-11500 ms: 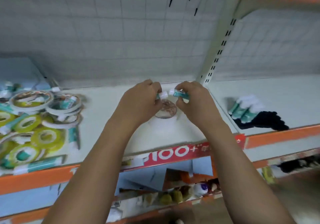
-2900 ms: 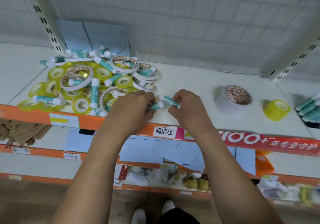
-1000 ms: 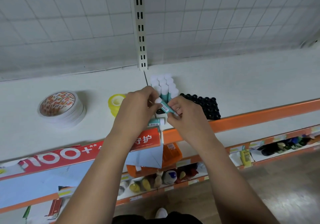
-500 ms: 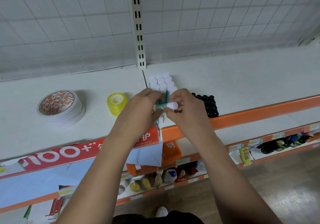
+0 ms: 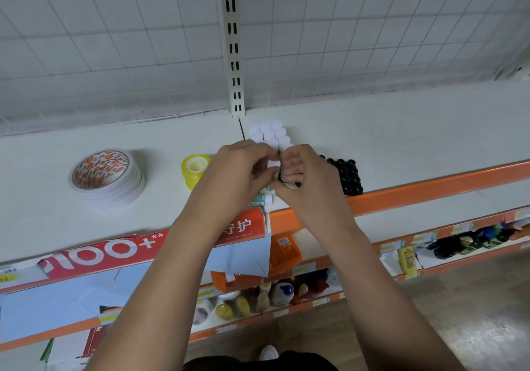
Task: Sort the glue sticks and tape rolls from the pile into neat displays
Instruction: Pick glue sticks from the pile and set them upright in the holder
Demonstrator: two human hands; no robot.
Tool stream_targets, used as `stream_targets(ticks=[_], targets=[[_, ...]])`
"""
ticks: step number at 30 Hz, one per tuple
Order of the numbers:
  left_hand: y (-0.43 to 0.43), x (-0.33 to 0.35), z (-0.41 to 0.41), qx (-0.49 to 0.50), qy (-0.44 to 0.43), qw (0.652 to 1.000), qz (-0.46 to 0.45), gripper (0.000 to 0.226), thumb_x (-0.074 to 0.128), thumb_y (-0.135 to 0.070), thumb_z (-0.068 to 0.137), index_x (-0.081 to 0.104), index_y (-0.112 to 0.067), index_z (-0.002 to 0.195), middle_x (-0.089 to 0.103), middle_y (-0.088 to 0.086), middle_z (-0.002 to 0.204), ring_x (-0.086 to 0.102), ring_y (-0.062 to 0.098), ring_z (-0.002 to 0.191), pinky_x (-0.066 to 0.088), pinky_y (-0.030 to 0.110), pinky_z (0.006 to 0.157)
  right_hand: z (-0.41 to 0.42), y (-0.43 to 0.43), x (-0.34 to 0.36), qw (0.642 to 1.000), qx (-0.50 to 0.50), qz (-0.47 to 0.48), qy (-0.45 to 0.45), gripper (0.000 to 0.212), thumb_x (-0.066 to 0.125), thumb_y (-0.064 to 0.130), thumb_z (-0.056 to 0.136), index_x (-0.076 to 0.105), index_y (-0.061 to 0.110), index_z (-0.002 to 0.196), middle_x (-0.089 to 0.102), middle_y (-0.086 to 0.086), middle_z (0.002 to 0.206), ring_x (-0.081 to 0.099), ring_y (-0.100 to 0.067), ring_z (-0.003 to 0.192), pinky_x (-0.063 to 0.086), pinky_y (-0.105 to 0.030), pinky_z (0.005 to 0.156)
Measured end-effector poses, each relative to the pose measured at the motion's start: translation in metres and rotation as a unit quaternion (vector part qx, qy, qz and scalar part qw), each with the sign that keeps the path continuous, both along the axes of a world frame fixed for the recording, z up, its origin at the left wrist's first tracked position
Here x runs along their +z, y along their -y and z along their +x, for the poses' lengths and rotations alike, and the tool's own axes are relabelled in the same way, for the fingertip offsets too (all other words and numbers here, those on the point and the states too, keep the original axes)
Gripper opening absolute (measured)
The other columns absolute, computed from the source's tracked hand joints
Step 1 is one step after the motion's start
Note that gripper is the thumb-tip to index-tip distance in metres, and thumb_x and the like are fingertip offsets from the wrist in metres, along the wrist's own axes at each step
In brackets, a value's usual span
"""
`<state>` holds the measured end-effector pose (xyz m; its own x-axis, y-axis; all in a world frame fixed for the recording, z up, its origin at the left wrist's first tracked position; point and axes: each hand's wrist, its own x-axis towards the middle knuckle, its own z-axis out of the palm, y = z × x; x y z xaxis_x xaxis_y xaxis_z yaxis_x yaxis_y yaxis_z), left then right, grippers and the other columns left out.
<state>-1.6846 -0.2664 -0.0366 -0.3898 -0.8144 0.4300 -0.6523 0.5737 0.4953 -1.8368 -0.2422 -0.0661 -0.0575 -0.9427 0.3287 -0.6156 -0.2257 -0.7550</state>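
Half a second earlier the right hand (image 5: 304, 174) carried a glue stick lying crosswise; now both hands had dropped onto the upright block of glue sticks (image 5: 268, 133) on the shelf (image 5: 401, 135), the left hand (image 5: 238, 175) curled round a white cap (image 5: 274, 164), so that stick was probably being stood in line. What the half-closed right hand gripped could not be told, and more sticks (image 5: 262, 198) lay below, while the tape stack (image 5: 106, 175) and yellow roll (image 5: 195, 168) sat where they had been

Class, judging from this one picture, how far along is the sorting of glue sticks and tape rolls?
Done: white-capped glue sticks stand packed together; patterned tape rolls and yellow tape rolls sit stacked. In hand: left hand and right hand meet at that cluster, adding a stick. Left: cannot tell; no pile is in view.
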Motion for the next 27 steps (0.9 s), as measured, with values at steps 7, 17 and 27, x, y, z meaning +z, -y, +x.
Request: stream_targets(ticks=[7, 17, 27], targets=[[0.004, -0.006, -0.007, 0.046, -0.065, 0.997, -0.007, 0.012, 0.073, -0.015, 0.085, 0.072, -0.014, 0.096, 0.068, -0.001, 0.086, 0.065, 0.013, 0.078, 0.056, 0.036, 0.076, -0.009, 0.012, -0.011, 0.994, -0.090, 0.022, -0.051, 0.020, 0.069, 0.020, 0.089, 0.060, 0.010, 0.105, 0.065, -0.001, 0.091, 0.062, -0.011, 0.082, 0.052, -0.024, 0.077], [0.007, -0.012, -0.014, 0.044, -0.045, 0.997, -0.039, 0.009, 0.067, -0.009, 0.089, 0.073, -0.003, 0.090, 0.067, 0.009, 0.086, 0.064, 0.024, 0.079, 0.054, 0.041, 0.073, -0.008, 0.024, -0.020, 0.992, -0.092, 0.009, -0.086, 0.013, 0.067, 0.018, 0.090, 0.066, 0.008, 0.100, 0.068, -0.001, 0.086, 0.062, -0.013, 0.080, 0.051, -0.027, 0.076], [0.008, -0.023, -0.023, 0.065, -0.062, 0.995, -0.047, 0.009, 0.067, -0.011, 0.089, 0.073, -0.005, 0.085, 0.066, 0.007, 0.082, 0.063, 0.021, 0.074, 0.053, 0.039, 0.069, -0.008, 0.024, -0.020, 0.992, -0.092, 0.009, -0.090, 0.012, 0.068, 0.018, 0.090, 0.067, 0.009, 0.098, 0.068, -0.001, 0.086, 0.062, -0.013, 0.079, 0.051, -0.026, 0.075]])
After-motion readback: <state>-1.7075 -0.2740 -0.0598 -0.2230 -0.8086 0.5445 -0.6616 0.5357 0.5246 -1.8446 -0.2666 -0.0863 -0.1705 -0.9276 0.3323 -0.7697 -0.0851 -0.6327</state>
